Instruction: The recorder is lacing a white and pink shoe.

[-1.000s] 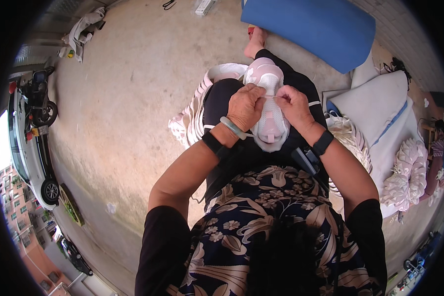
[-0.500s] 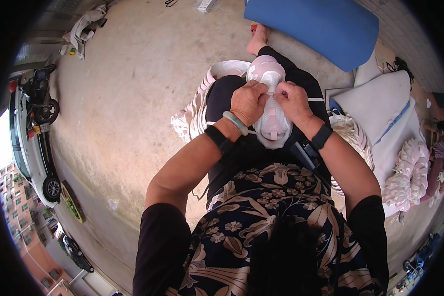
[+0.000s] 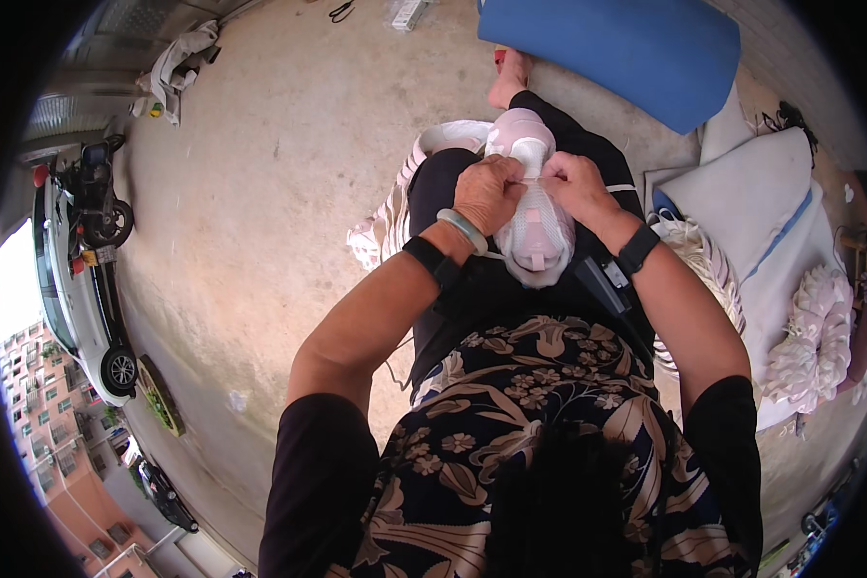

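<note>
A pink-and-white shoe upper (image 3: 539, 231) rests across my lap between my knees, with its rounded pink end pointing away from me. My left hand (image 3: 489, 195) is closed in a pinch at the left edge of its narrow middle. Opposite it, my right hand (image 3: 578, 188) pinches the right edge. The fingertips of both hands nearly meet over the white centre part, and a thin pale strand seems to run between them. Exactly what lies under the fingertips is too small to make out.
Strung pink-and-white pieces (image 3: 400, 197) hang beside my left leg. More pale bundles (image 3: 700, 265) lie at my right, near white sheet material (image 3: 756, 197) and a heap of pink-white pieces (image 3: 809, 337). A blue rolled mat (image 3: 612, 58) is ahead. A motorcycle (image 3: 101, 207) and white car (image 3: 67, 289) stand left.
Both hands keep their pinch on the shoe upper, and my right fingers have shifted slightly. The whole view has moved a little.
</note>
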